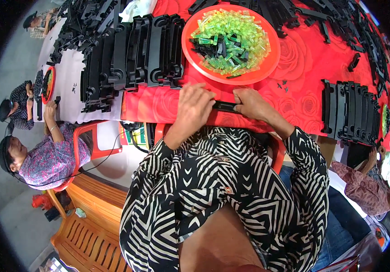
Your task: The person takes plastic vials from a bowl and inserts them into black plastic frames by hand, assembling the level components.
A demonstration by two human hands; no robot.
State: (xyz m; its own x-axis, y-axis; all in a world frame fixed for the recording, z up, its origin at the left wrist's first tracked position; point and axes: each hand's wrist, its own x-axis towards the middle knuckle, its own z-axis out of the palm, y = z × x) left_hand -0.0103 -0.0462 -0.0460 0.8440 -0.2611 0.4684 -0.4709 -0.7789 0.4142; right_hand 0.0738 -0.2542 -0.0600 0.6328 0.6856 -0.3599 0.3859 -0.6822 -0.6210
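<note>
At the red table edge, a black plastic strip (225, 106) lies crosswise between my two hands. My left hand (194, 108) is closed at its left end, with the knuckles up. My right hand (252, 104) grips the other end, thumb bent over it. Only the strip's middle shows; the fingers cover the ends. Just beyond, a red plastic basin (269, 67) holds a heap of small clear yellow-green tubes (238, 27) with several small black pieces (222, 49) among them.
Rows of stacked black strips (152, 52) stand at left, with another stack (351, 111) at right. Loose black parts (285, 13) pile up at the back. Tiny black bits (283, 85) lie right of the basin. Co-workers (52, 156) sit at left and right. A wooden bench (90, 235) is at lower left.
</note>
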